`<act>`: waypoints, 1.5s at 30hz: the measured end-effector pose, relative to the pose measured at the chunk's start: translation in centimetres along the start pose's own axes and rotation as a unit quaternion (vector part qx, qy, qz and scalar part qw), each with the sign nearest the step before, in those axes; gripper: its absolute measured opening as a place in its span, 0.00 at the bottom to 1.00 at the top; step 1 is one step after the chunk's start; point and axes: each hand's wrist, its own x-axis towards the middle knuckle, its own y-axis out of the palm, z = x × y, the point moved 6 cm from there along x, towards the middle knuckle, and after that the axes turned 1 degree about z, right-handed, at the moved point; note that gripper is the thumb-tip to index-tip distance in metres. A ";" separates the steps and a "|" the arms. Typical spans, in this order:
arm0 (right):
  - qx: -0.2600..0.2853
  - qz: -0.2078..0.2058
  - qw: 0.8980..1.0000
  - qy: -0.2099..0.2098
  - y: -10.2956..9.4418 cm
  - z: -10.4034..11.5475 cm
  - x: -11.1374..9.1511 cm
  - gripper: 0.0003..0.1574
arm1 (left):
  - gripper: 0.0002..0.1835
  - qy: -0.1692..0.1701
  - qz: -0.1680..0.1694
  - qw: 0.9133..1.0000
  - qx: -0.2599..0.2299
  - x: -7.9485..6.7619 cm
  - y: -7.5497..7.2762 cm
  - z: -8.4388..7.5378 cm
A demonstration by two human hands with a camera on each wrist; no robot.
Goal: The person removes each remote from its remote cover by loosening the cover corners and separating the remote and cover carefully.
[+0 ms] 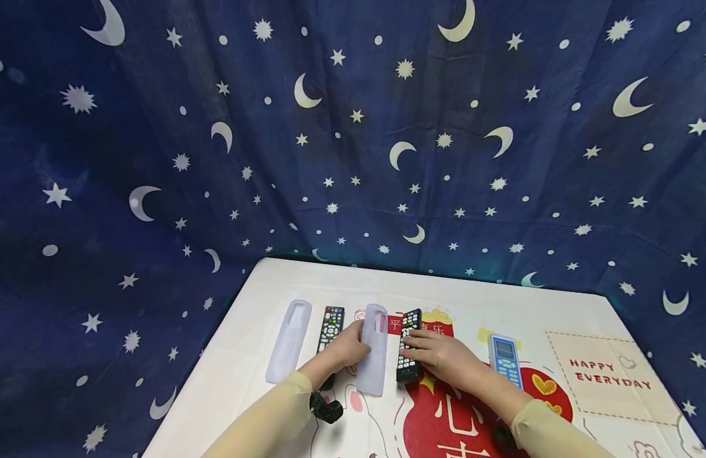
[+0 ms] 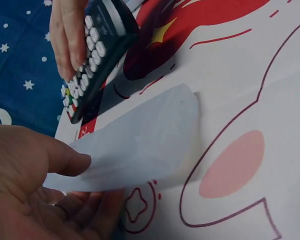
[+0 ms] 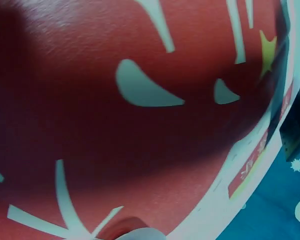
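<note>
My left hand pinches a translucent white remote cover, thumb on top and fingers below in the left wrist view. The cover has a cutout near its far end. To its right, my right hand holds a black remote control with pale buttons, fingers lying over its button face. The left wrist view shows this remote tilted above the table, apart from the cover. In the right wrist view only a dark edge of the remote appears; the grip itself is out of sight.
A second black remote lies partly under my left forearm, with another translucent cover left of it. A blue-cased remote lies right of my right hand. The white table has a printed cloth; a starry curtain hangs behind.
</note>
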 end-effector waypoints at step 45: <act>-0.016 0.082 0.994 0.073 1.5 -0.6 -3.1 0.31 | 0.35 0.076 -0.033 0.943 0.321 -1.1 -0.2 -2.7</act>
